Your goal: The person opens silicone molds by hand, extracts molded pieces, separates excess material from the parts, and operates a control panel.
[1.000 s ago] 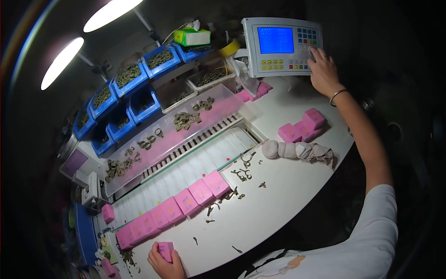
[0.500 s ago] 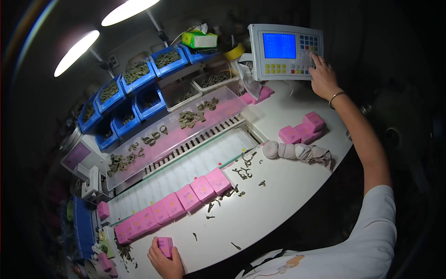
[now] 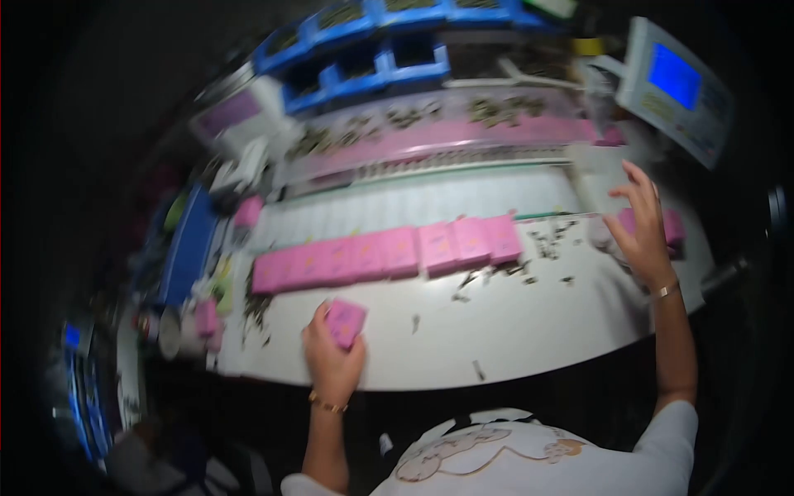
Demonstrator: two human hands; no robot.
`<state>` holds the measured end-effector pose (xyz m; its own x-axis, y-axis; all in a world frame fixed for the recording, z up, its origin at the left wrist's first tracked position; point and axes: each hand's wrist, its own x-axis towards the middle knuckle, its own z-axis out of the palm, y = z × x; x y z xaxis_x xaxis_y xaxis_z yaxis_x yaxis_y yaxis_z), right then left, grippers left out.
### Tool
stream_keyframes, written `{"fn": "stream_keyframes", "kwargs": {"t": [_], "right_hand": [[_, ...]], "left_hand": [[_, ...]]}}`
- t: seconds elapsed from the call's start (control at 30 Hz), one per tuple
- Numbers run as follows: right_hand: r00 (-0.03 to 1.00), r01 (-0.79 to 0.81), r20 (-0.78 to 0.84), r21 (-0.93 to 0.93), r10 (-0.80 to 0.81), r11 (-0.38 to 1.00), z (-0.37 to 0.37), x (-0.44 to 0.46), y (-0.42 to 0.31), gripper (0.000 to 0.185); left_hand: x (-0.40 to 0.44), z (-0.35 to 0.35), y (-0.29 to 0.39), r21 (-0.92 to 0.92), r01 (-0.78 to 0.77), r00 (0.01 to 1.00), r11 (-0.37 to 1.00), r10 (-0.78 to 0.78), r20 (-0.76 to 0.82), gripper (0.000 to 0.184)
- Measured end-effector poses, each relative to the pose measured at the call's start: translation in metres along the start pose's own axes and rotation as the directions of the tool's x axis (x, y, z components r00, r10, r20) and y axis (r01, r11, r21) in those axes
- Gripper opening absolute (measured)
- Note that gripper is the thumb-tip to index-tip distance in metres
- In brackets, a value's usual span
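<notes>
My left hand [image 3: 332, 351] holds a pink block [image 3: 346, 321] with marks on its face, over the front left of the white table [image 3: 430, 347]. My right hand [image 3: 641, 223] is raised at the right with its fingers apart and nothing in them. It hangs in front of more pink blocks [image 3: 673, 231] and a pale cloth bundle [image 3: 602, 232], both partly hidden. A row of pink blocks [image 3: 335, 261] stretches along the middle of the table. Small dark pieces [image 3: 550, 240] lie scattered near its right end. The view is blurred by motion.
A control panel [image 3: 674, 87] with a lit blue screen stands at the upper right. Blue bins [image 3: 357, 76] line the back, behind a clear tray [image 3: 451, 136] of dark pieces. At the left are a blue container [image 3: 186, 248] and a white cup [image 3: 171, 332].
My right hand has left the panel's keys and come down in front of the pink blocks, fingers spread. My left hand still holds its block, now lifted slightly. The camera view has turned.
</notes>
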<state>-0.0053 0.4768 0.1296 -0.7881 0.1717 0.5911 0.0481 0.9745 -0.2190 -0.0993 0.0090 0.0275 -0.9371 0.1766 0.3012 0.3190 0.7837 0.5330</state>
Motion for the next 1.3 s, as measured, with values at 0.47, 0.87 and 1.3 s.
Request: {"fn": "stream_keyframes", "kwargs": {"t": [0.47, 0.87, 1.3], "right_hand": [[0.872, -0.426, 0.481, 0.836, -0.087, 0.346, 0.071, -0.078, -0.157, 0.052], [0.906, -0.370, 0.415, 0.687, 0.081, 0.625, 0.051, -0.099, -0.101, 0.043], [0.740, -0.666, 0.666, 0.705, 0.092, 0.244, 0.070, -0.106, -0.091, 0.046]], "left_hand": [[-0.017, 0.048, 0.111, -0.558, -0.173, 0.968, 0.812, 0.245, 0.056, 0.083], [-0.033, 0.052, 0.115, -0.520, -0.340, 0.859, 0.783, 0.484, 0.166, 0.071], [0.043, 0.069, 0.085, -0.247, -0.827, 0.435, 0.506, 0.852, 0.290, 0.019]]}}
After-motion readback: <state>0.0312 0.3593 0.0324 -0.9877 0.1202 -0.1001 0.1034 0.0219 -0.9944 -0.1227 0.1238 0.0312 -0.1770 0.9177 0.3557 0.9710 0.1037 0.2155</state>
